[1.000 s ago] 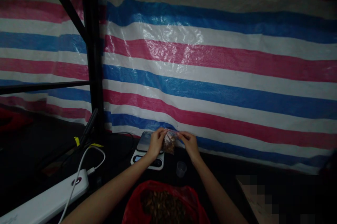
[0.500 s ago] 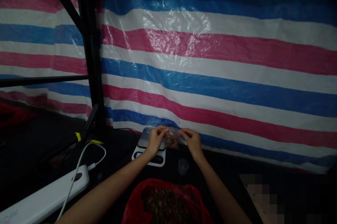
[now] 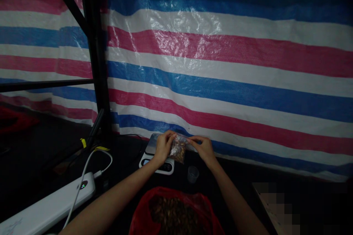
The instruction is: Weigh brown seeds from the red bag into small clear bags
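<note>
A small clear plastic bag [image 3: 178, 149] with brownish pieces in its lower part hangs between my two hands. My left hand [image 3: 164, 147] pinches the bag's upper left corner, and my right hand [image 3: 203, 149] pinches its upper right edge. Partly behind my left hand stands a white digital scale [image 3: 164, 168] with a metal plate, its display only partly visible. Below the bag, on the dark surface, is a small clear plastic cup [image 3: 192, 174]. Closest to me sits an open red plastic bag [image 3: 143, 205] full of similar brown pieces, too dim to name.
At the left lies a white device [image 3: 52, 205] with a white cable. A black metal frame [image 3: 95, 54] rises behind it, near cables with yellow tags. A striped plastic sheet [image 3: 220, 80] closes off the back. Something red [image 3: 16, 119] lies far left.
The small clear bag has tilted and swung slightly toward me, showing its contents more plainly. Both hands keep their pinch on it, the right one shifted slightly to the right.
</note>
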Demonstrator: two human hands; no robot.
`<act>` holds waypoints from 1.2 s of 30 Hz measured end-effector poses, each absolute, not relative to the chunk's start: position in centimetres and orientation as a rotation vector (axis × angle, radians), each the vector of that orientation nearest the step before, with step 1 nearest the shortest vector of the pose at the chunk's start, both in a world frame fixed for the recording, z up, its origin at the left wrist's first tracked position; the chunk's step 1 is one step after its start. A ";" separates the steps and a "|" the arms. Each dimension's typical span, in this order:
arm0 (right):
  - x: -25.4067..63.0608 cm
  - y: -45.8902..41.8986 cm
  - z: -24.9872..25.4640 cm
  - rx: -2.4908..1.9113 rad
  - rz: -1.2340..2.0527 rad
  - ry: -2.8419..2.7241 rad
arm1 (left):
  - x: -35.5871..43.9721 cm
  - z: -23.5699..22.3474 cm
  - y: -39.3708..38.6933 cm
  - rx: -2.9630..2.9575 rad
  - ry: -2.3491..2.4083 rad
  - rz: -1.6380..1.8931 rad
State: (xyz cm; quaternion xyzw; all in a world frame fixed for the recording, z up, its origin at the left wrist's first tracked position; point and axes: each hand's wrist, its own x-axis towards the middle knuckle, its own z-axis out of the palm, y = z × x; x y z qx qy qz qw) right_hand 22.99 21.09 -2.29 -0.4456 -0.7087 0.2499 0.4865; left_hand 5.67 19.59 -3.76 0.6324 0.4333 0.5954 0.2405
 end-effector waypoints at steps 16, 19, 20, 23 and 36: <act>22.9 21.6 -3.7 -1.047 0.614 -1.727 | 5.5 -4.3 20.0 1.831 1.183 1.501; 22.8 21.6 -3.8 -1.057 0.634 -1.721 | 5.3 -4.4 20.0 1.905 1.218 1.442; 22.8 21.5 -3.8 -1.065 0.630 -1.727 | 5.3 -4.4 19.9 1.930 1.232 1.432; 22.8 21.3 -3.6 -1.110 0.568 -1.743 | 5.4 -4.2 19.6 1.987 1.279 1.427; 23.0 21.2 -3.7 -1.091 0.577 -1.891 | 5.3 -3.9 19.5 2.103 1.211 1.306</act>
